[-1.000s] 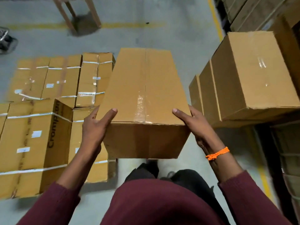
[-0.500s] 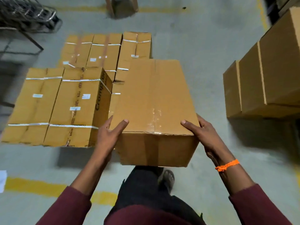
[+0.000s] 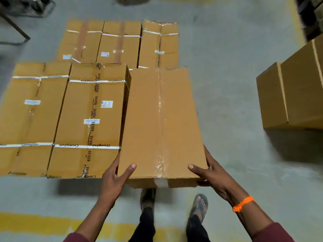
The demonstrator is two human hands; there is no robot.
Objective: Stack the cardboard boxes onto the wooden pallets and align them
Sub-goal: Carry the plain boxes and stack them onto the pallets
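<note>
The left hand [image 3: 116,179] and right hand [image 3: 212,173] grasped the near corners of the plain box [image 3: 162,123], held beside the strapped box [image 3: 90,119] at the stack's right edge. It should have been lowered level, then pushed flush against that neighbour.

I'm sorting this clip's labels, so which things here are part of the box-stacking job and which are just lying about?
Part of the job:
- plain taped box, held by left hand and right hand
- strapped boxes already laid in rows
- plain boxes waiting at right

Just lying about:
- dark metal frame, top left
- yellow floor line
</note>
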